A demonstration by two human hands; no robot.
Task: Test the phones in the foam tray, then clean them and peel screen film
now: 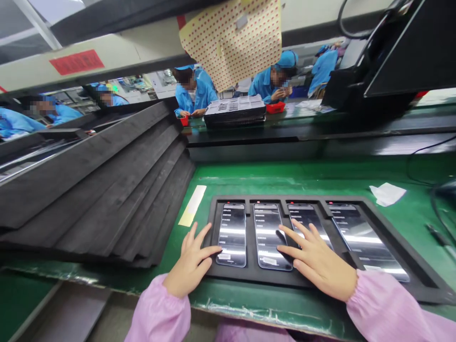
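A black foam tray (249,276) lies on the green table, with several smartphones set in its slots, screens lit with dark menus. My left hand (191,259) is open at the tray's left end, its index fingertip at the lower left of the leftmost smartphone (233,228). My right hand (317,259) has its fingers spread, reaching over the second smartphone (268,228) from the right; the fingertips are at that screen's right side. This hand partly covers the third smartphone (304,214). The rightmost smartphone (366,237) lies tilted in its slot.
Black foam trays (107,190) are stacked at the left. A paper strip (192,205) and a crumpled white paper (387,194) lie on the green table (285,175). A pen (440,237) and cables are at the right. Co-workers in blue sit beyond a loaded black tray (235,118).
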